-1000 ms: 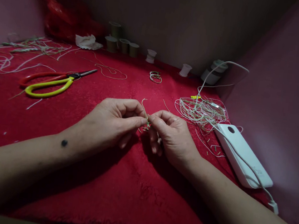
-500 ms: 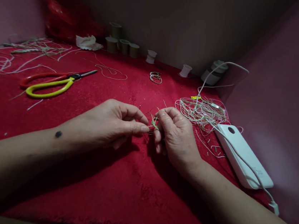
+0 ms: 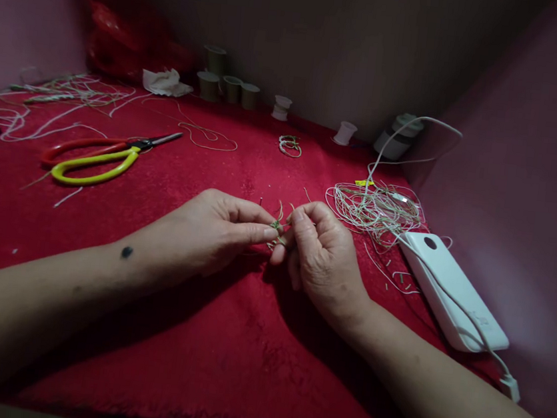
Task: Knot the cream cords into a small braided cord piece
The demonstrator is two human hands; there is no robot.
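Head view: left hand [image 3: 215,232] and right hand [image 3: 321,254] pinch a small green-and-tan thread knot [image 3: 276,225], seemingly to steady it between fingertips.

Dim, reddish light; dark corners, soft shadows, wide-angle edge distortion.

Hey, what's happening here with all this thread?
A person pinches a small green-and-cream thread knot between the fingertips of the left hand and right hand, just above a red cloth. Scissors with orange and yellow handles lie to the left. A tangle of thread and a white power bank sit to the right; spools stand at the back.
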